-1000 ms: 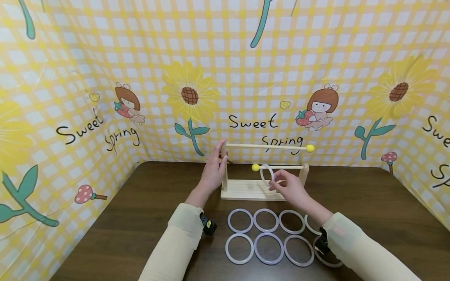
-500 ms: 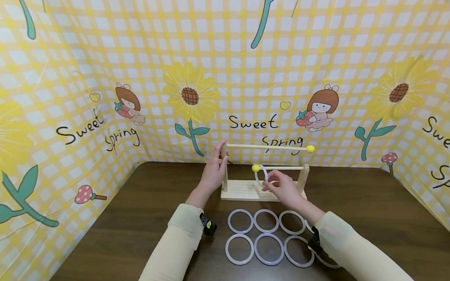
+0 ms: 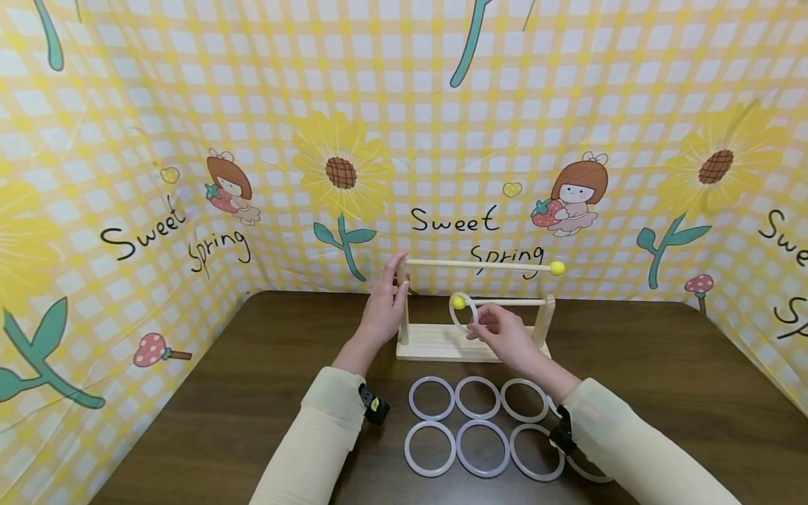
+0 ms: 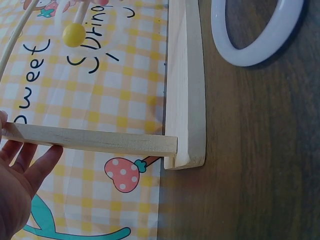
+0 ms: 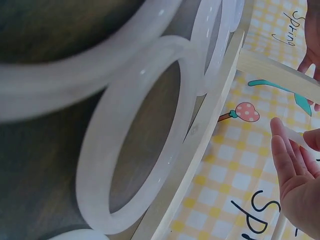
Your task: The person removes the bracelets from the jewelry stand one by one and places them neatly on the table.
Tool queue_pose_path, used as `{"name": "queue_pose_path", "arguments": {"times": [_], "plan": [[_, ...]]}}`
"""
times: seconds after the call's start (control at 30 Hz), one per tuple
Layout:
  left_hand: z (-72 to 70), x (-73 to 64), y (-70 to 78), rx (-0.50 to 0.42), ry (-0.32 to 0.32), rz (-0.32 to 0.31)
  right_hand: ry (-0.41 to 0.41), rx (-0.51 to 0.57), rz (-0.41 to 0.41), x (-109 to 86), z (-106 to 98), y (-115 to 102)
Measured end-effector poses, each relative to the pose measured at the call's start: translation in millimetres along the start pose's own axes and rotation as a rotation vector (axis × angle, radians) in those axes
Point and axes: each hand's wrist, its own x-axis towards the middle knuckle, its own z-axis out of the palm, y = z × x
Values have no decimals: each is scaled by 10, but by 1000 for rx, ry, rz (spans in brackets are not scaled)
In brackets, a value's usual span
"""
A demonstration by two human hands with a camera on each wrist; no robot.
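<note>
A wooden stand (image 3: 442, 349) has two posts, each carrying one horizontal rod tipped with a yellow ball. My left hand (image 3: 381, 308) grips the left post (image 4: 100, 139) near its top, thumb and fingers on opposite sides. Between thumb and fingers, my right hand (image 3: 513, 340) pinches a pale bangle (image 3: 452, 314) by its right side. In the head view this bangle encircles the yellow ball (image 3: 459, 302) of the lower rod; whether the ball passes through it or sits just beside it, I cannot tell. The upper rod (image 3: 480, 264) carries no bangle.
Several pale bangles (image 3: 412, 398) lie flat in two rows on the dark wooden table (image 3: 252, 393), in front of the stand. My right forearm partly covers those at the right end. A yellow checked cloth (image 3: 404, 140) hangs behind and at both sides.
My right hand has carried the pale bangle leftward along the lower rod to the ball end. The bangle now faces the camera more. My left hand stays on the post.
</note>
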Motion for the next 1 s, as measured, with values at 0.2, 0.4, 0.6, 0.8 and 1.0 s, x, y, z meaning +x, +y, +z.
{"name": "queue_pose_path", "arguments": {"times": [0.2,0.4,0.6,0.8,1.0], "plan": [[3,2,-1,6,0,-2,-17,-7,-6,-14,-13,-24],[-1,0,3,4,-1,1,-23,-1,-10,-43,-56,-37],[-1,-6,8,-3,-1,-5,-31,-4,-18,-100,-146,-55],[0,-8,0,-1,-6,-7,-31,-29,-32,-171,-259,-68],[-3,-5,-7,8,-5,1,-31,-52,-53,-278,-388,-77]]}}
